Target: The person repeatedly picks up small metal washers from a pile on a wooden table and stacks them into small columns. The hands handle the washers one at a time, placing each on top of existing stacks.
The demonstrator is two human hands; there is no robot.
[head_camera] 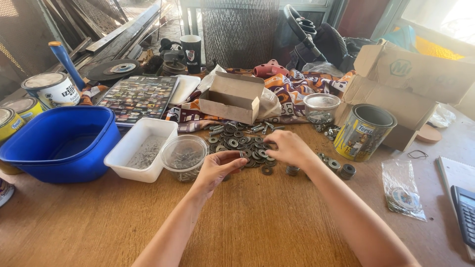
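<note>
Your 2 hands over 1 pile of washers (241, 141) on the table (257, 222), left hand (217, 168) pinching a small stack of washers at the pile's near left edge, right hand (288, 147) curled on its right edge, fingers hidden so grip unclear, washers flat, grey, ringed, 1 clear tub (184, 157) and 1 white tray (141, 148) left.

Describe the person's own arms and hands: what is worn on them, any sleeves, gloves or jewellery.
Both forearms are bare up to the bottom edge of the picture, with no sleeves showing. The left hand and the right hand wear no gloves. No watch, bracelet or ring is visible.
</note>
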